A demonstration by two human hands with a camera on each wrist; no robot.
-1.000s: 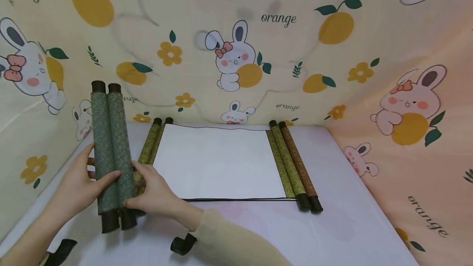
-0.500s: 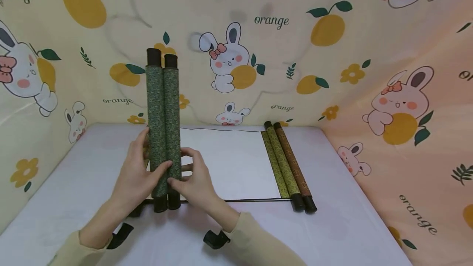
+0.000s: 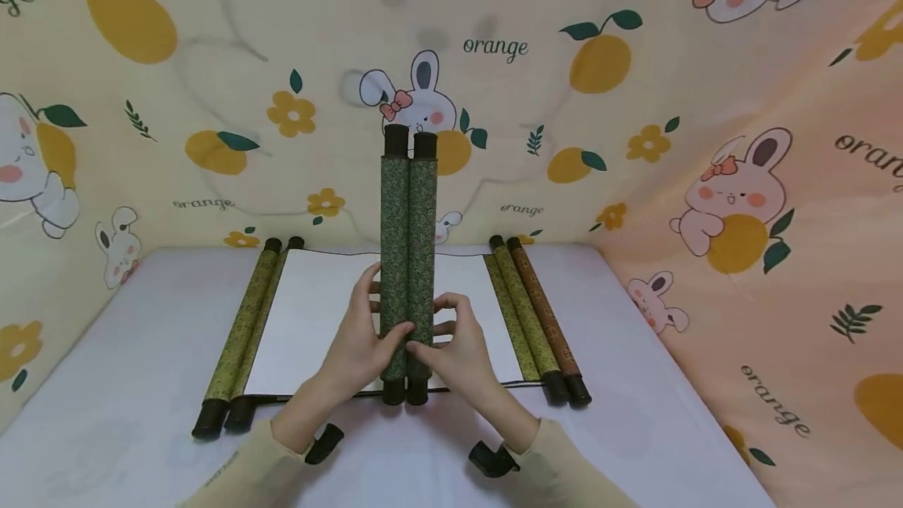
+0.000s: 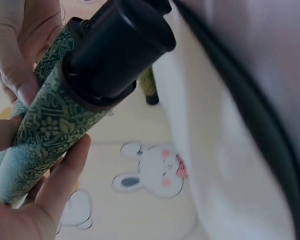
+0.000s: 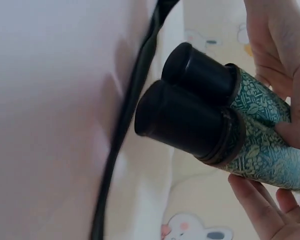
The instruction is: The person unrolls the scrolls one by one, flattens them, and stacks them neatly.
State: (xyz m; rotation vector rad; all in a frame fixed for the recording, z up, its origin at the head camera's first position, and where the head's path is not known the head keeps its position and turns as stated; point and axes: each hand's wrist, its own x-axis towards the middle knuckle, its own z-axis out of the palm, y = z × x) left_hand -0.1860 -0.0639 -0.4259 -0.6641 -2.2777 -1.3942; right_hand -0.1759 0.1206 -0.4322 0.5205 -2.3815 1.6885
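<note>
Both hands hold up a green patterned scroll [image 3: 395,257], its two rolls upright and side by side, with black end knobs. My left hand [image 3: 356,343] grips the left roll, thumb across its front and fingers behind. On the right roll, my right hand [image 3: 462,351] has its thumb in front and fingers curled at the side. Both thumbs lie close together low on the rolls. The right wrist view shows the black knobs [image 5: 185,120] at the lower ends, above the table. Behind them lies a spread scroll with a white sheet [image 3: 317,320], partly hidden by the hands.
Yellow-green rolls [image 3: 243,320] with black knobs flank the sheet's left side, and a matching roll [image 3: 525,312] lies at its right. Against that one rests a brown roll [image 3: 543,296]. A black strip [image 3: 275,398] runs along the sheet's near edge. A printed cloth [image 3: 317,179] hangs behind.
Both hands have carried the green scroll from the left side to the middle, in front of the white sheet. It has become more upright, and the left yellow-green rolls are uncovered.
</note>
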